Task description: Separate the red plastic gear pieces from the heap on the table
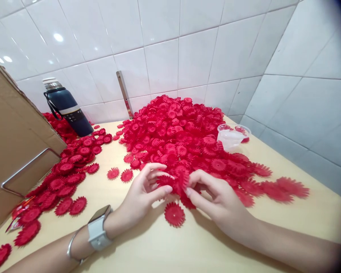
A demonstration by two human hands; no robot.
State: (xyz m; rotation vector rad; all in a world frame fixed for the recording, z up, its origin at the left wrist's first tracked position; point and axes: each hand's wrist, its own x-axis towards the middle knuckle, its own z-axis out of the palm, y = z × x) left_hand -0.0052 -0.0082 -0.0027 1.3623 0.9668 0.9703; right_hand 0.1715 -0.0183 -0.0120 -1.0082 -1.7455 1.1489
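My left hand [147, 187] has its thumb and fingers closed around a red toothed disc [165, 181], shaped like a flat flower. In my right hand [213, 197], thumb and forefinger pinch another red toothed disc [183, 179] by its edge, tilted upright. The two discs are close together, and I cannot tell whether they touch. Just below them a single red disc [174, 214] lies flat on the table. Behind my hands rises a large heap of the same red discs [173, 129].
A dark blue bottle [71, 108] stands at the back left beside a cardboard box [19, 136] with a metal handle. More discs [71, 167] trail along the box. A clear plastic tub [230, 138] sits at the heap's right. A metal strip [124, 93] leans on the tiled wall [161, 68].
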